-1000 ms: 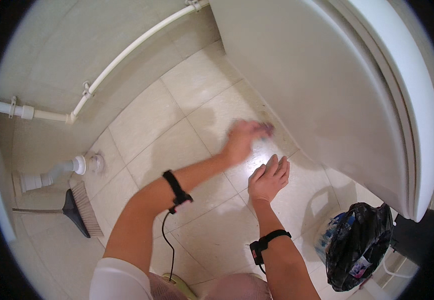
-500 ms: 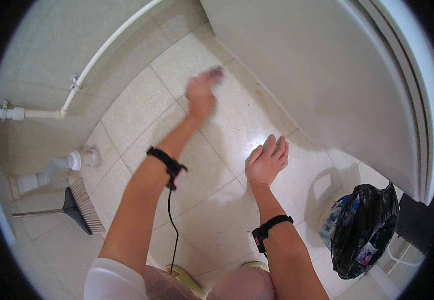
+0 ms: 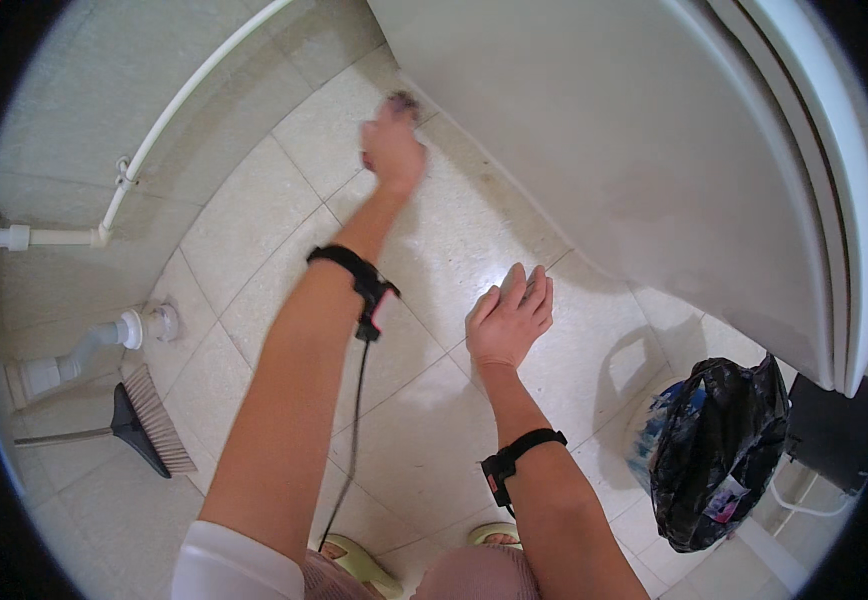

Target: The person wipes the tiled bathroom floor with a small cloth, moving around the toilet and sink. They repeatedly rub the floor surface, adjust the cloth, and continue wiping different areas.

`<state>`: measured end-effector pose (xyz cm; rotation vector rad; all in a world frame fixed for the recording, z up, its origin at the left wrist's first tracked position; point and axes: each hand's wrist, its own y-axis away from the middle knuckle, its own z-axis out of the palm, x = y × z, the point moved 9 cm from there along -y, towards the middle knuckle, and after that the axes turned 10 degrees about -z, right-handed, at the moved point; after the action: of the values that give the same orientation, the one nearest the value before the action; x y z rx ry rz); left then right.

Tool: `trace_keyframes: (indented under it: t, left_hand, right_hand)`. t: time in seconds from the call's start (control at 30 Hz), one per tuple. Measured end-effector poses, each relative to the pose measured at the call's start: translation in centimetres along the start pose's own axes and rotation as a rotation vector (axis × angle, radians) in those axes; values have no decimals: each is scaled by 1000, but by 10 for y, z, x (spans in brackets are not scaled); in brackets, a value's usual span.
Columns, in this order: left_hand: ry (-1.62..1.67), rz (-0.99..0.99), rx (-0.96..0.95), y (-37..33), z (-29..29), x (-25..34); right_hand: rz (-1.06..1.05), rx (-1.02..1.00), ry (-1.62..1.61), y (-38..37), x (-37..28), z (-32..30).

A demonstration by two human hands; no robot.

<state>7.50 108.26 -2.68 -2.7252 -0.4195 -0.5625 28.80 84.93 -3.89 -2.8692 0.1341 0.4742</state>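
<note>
My left hand (image 3: 394, 150) reaches far out over the pale tiled floor (image 3: 434, 400), close to the base of a large white appliance-like body (image 3: 604, 150). Its fingers are closed on a small dark wad (image 3: 403, 103), blurred by motion, whose kind I cannot make out; it appears to press on the tiles. My right hand (image 3: 510, 318) is nearer to me, fingers stretched out, with nothing visible in it. It seems to rest on the floor, though its palm side is hidden. Both wrists wear black straps, and a thin cable hangs from the left one.
A broom head (image 3: 144, 425) lies at the left below a white drain pipe (image 3: 94, 350). Another white pipe (image 3: 189, 110) runs along the wall. At the right stands a bin with a black plastic bag (image 3: 719, 455). My feet in green slippers (image 3: 359, 565) are at the bottom.
My left hand has moved farther away and slightly left with the dark wad, toward the white body's far corner. The right hand keeps its pose; the whole view has shifted slightly.
</note>
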Motion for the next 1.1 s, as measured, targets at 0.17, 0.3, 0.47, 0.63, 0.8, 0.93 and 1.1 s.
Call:
trace_keyframes:
  t: [0.17,0.3,0.47,0.63,0.8,0.93,1.1]
  left_hand:
    - [169,384,-470,135,11,82]
    - [440,705,-827,136,-14,58]
    - [121,184,-29,-61,-53,-67]
    - [77,-2,-41,-55,-3,-68]
    - [135,268,-212,73,18,52]
    - [246,396,-711,182,13,94]
    - [706,436,-335,121,-54,25]
  right_hand:
    - [14,-5,-15,-1,1,0]
    - [20,-18,8,-2,0,-1]
    - [11,-16,2,-2,-3,-2]
    - [-7,8,12,-2,-3,-2]
    - [-17,30,20,0,-2,-2]
    - [-34,30,12,0,-2,-4]
    - [-2,13,-29,1,-1,-4]
